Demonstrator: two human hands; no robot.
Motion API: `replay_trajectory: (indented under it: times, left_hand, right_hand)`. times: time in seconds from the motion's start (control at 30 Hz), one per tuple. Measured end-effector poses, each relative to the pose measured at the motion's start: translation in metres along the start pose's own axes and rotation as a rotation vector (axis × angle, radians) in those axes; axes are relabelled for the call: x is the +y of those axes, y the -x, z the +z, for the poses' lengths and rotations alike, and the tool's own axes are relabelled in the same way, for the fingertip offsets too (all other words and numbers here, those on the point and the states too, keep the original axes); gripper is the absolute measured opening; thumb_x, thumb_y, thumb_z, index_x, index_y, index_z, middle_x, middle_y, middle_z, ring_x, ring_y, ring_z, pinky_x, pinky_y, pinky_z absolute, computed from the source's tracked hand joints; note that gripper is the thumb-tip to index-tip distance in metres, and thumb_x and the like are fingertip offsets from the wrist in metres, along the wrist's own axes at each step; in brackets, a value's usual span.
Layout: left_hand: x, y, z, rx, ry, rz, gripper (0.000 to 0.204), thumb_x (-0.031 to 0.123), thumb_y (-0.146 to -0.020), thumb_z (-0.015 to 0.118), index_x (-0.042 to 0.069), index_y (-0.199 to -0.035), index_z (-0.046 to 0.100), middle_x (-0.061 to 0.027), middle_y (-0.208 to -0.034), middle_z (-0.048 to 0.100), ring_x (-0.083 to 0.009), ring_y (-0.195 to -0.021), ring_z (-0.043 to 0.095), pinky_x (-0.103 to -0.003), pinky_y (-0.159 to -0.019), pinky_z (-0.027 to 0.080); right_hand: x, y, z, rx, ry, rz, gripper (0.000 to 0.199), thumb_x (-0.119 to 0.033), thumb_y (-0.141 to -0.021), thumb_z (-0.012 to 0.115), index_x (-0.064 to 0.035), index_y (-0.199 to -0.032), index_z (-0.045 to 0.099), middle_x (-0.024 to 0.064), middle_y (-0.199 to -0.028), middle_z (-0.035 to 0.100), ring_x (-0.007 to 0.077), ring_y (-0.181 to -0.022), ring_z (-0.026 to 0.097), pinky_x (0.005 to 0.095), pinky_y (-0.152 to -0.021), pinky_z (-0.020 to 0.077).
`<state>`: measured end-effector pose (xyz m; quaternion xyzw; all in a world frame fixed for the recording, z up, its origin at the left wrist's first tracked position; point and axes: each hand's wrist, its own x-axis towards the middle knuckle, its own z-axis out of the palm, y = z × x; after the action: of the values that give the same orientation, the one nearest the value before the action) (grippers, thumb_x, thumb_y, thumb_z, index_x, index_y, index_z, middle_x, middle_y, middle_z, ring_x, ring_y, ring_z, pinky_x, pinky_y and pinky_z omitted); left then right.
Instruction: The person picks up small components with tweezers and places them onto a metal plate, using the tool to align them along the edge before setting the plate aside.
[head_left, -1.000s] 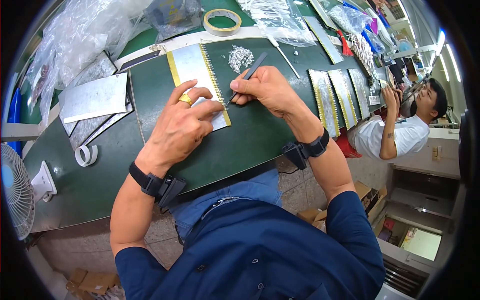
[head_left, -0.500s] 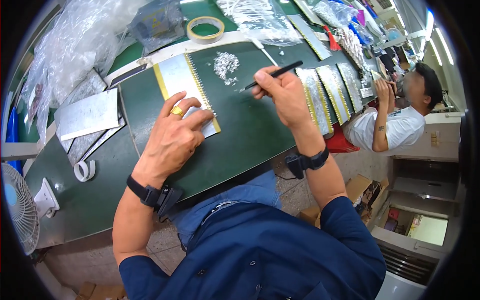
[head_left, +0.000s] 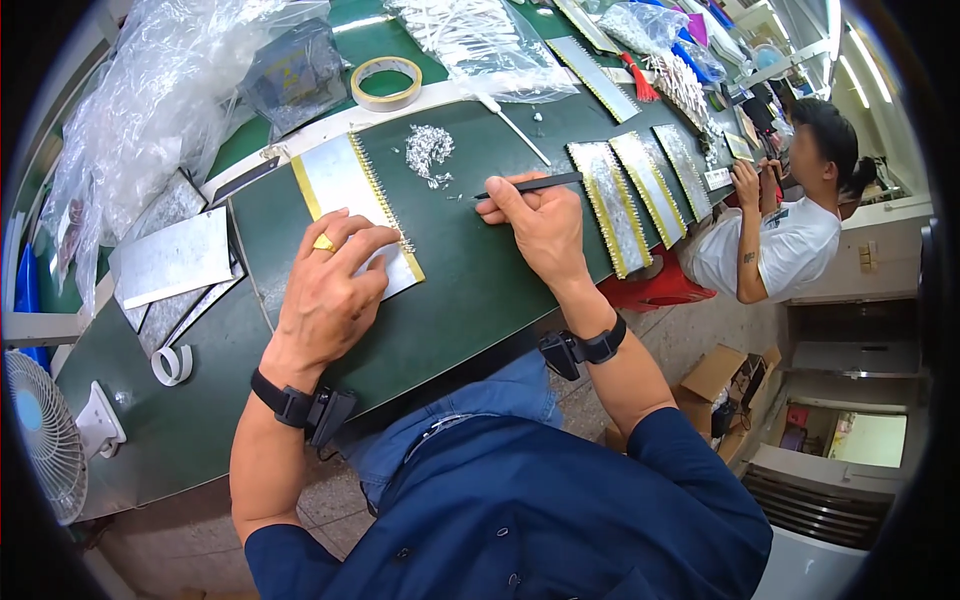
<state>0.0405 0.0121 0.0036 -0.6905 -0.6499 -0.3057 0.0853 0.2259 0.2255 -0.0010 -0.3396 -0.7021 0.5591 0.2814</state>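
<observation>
My left hand (head_left: 335,290) lies with its fingers spread on the near part of a silvery plate (head_left: 335,185). Yellow tape borders the plate, and a row of small, tooth-like metallic pieces (head_left: 372,180) lines its right edge. Black tweezers (head_left: 550,182) are pinched in my right hand (head_left: 545,225), their tips pointing left, low over the green tabletop. Close to the tips are a few tiny loose bits; just beyond sits a small pile of shiny silvery pieces (head_left: 428,150). Whether the tips grip a piece is too small to tell.
Right of my right hand lie several similar edged plates (head_left: 612,210). Bare plates (head_left: 175,258) are stacked at left, near a white tape coil (head_left: 172,366) and a fan (head_left: 45,430). Behind are a tape roll (head_left: 387,84) and plastic bags (head_left: 480,40). A co-worker (head_left: 800,220) sits at right.
My right hand has lowered the tweezers from a steep slant to nearly flat, their tips nearer the loose bits. My left hand stays on the plate; the whole view has shifted slightly.
</observation>
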Motion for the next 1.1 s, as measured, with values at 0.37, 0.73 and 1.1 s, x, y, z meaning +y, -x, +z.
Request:
replay_trajectory:
  times: [0.37, 0.73, 1.1]
  left_hand:
    - [-0.001, 0.002, -0.001, -0.022, 0.057, -0.027, 0.021, -0.004, -0.088, 0.076, 0.002, -0.074, 0.063, -0.0059, -0.121, 0.076, -0.0270, -0.114, 0.071, -0.055, -0.115, 0.052]
    - [0.000, 0.003, -0.002, -0.027, 0.075, -0.033, 0.021, -0.004, -0.088, 0.076, 0.002, -0.073, 0.063, -0.0057, -0.121, 0.076, -0.0271, -0.115, 0.071, -0.054, -0.116, 0.052]
    - [-0.001, 0.006, 0.000, 0.010, 0.111, -0.153, 0.014, 0.000, -0.085, 0.080, 0.000, -0.079, 0.066, -0.0089, -0.128, 0.075, -0.0343, -0.125, 0.065, -0.051, -0.111, 0.051]
  right_hand:
    - [-0.002, 0.000, 0.012, 0.053, 0.034, -0.010, 0.033, -0.025, -0.107, 0.079, 0.0078, -0.105, 0.074, 0.0132, -0.088, 0.082, 0.0122, -0.076, 0.077, 0.0255, -0.071, 0.0611]
    - [-0.001, 0.000, 0.018, 0.082, 0.101, -0.037, 0.033, -0.024, -0.108, 0.078, 0.0092, -0.106, 0.074, 0.0125, -0.087, 0.082, 0.0127, -0.076, 0.077, 0.0255, -0.072, 0.0605]
    - [0.011, 0.033, 0.000, -0.123, 0.383, -0.823, 0.020, 0.001, -0.097, 0.082, 0.0078, -0.114, 0.075, 0.0191, -0.099, 0.081, 0.0240, -0.086, 0.079, 0.0328, -0.076, 0.0634]
